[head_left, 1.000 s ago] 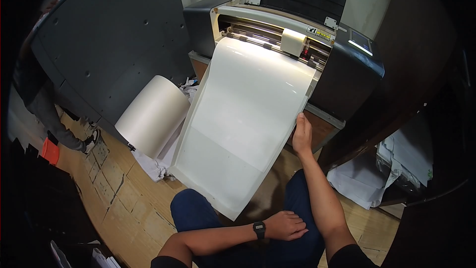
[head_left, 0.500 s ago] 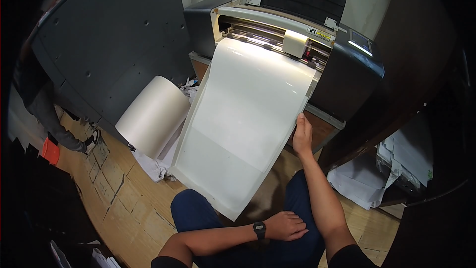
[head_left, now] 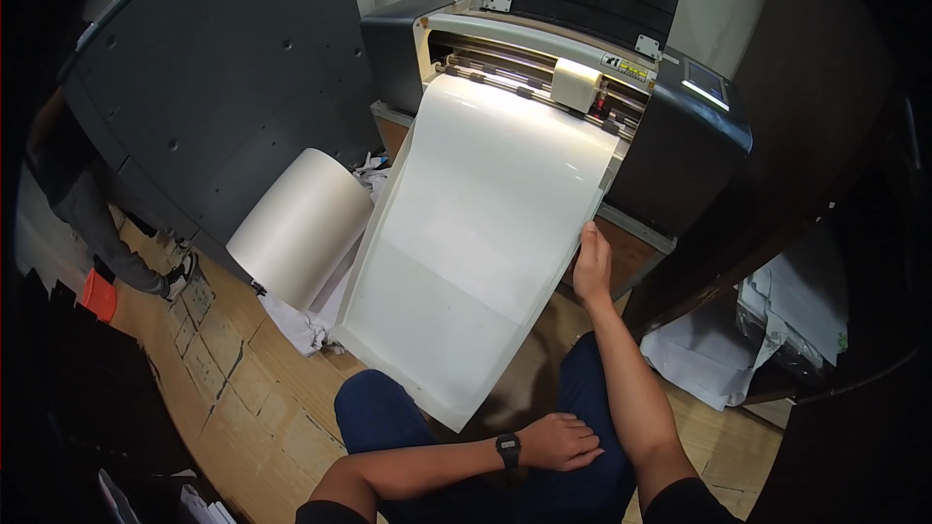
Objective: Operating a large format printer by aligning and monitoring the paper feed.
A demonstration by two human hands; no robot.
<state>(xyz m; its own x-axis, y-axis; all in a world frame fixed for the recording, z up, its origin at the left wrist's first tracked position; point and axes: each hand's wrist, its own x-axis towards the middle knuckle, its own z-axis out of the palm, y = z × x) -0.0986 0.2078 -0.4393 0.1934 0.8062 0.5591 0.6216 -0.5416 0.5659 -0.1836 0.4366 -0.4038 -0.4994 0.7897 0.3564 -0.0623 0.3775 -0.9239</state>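
Observation:
My right hand [head_left: 592,265] is closed on the right edge of a pale, shallow sloping tray [head_left: 442,411]. A glossy white sheet [head_left: 490,194] comes out of a grey and black roll-fed cutter or printer [head_left: 578,85] and lies down the tray. The sheet's lower end stops short of the tray's bottom edge. My left hand [head_left: 561,442], below a black digital watch [head_left: 508,449], rests on my right thigh, fingers lightly bent and holding nothing. The tray's near corner hangs between my knees.
A large white roll [head_left: 299,225] stands left of the tray by a dark grey cabinet [head_left: 223,68]. Crumpled paper lies under it. Bagged white packs [head_left: 714,349] are at the right. Another person's leg [head_left: 116,238] and an orange bin [head_left: 99,294] show far left.
The person at the far left has shifted slightly. My hands, the tray and the sheet look the same.

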